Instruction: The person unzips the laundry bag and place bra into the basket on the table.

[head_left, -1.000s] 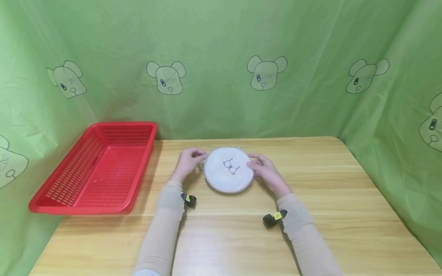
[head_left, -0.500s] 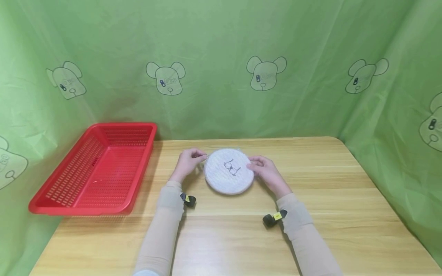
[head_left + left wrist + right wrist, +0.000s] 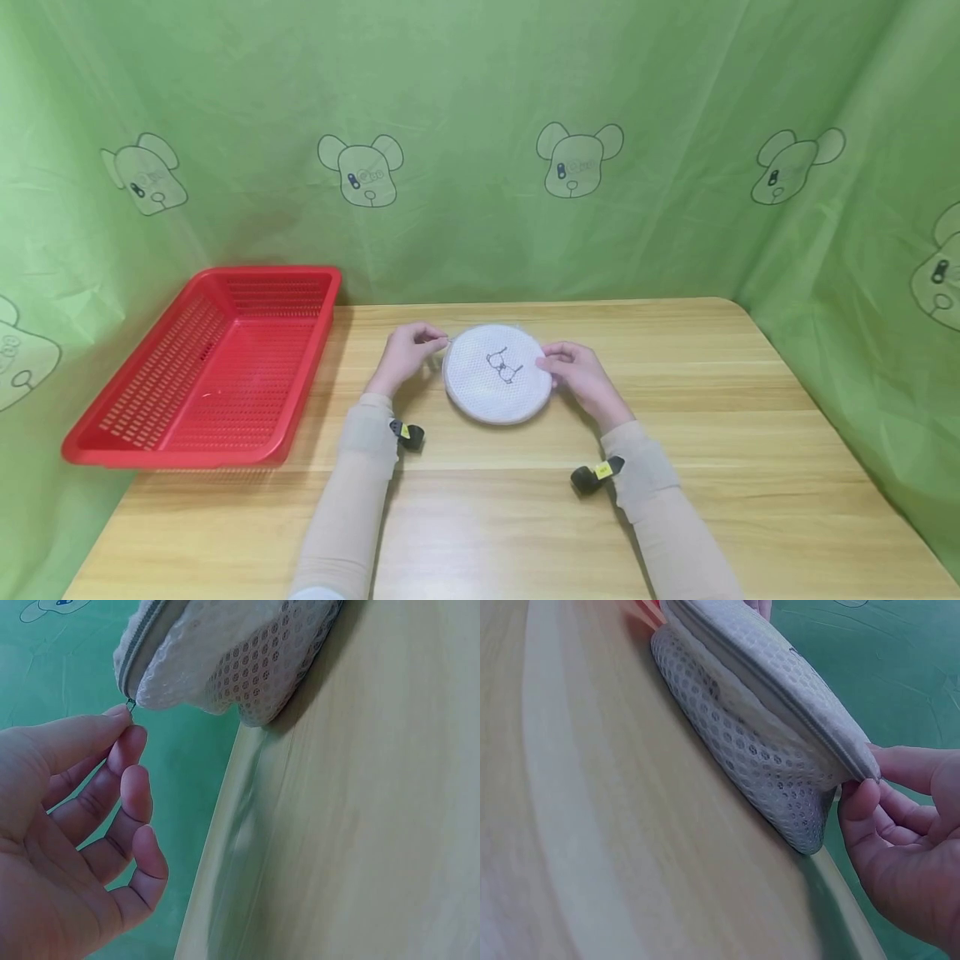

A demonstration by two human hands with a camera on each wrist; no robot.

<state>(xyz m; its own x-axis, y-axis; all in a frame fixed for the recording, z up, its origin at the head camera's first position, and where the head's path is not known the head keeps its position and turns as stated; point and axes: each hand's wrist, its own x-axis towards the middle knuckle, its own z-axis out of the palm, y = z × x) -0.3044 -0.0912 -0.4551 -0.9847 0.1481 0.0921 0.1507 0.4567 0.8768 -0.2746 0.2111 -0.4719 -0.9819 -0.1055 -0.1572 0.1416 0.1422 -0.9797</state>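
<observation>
A round white mesh laundry bag (image 3: 498, 400) stands on the table, its lid printed with a bra drawing. Around the lid's edge runs a grey zipper (image 3: 139, 649), which looks closed along the stretches in view. With thumb and index finger, my left hand (image 3: 405, 354) pinches the small zipper pull (image 3: 131, 706) at the bag's left side; its other fingers curl loosely, apart from the bag. Opposite, my right hand (image 3: 585, 379) grips the lid's rim between thumb and fingers. In the right wrist view the soft mesh side (image 3: 735, 742) sags in folds below the rim.
To the left on the wooden table (image 3: 750, 467) sits a red perforated plastic basket (image 3: 300, 392). Green curtains (image 3: 472, 233) with bear-head prints hang behind the table and at both sides. Each wrist wears a small black camera.
The bag has shifted very slightly toward me, and my right hand has come down a touch with it. Both hands keep their hold.
</observation>
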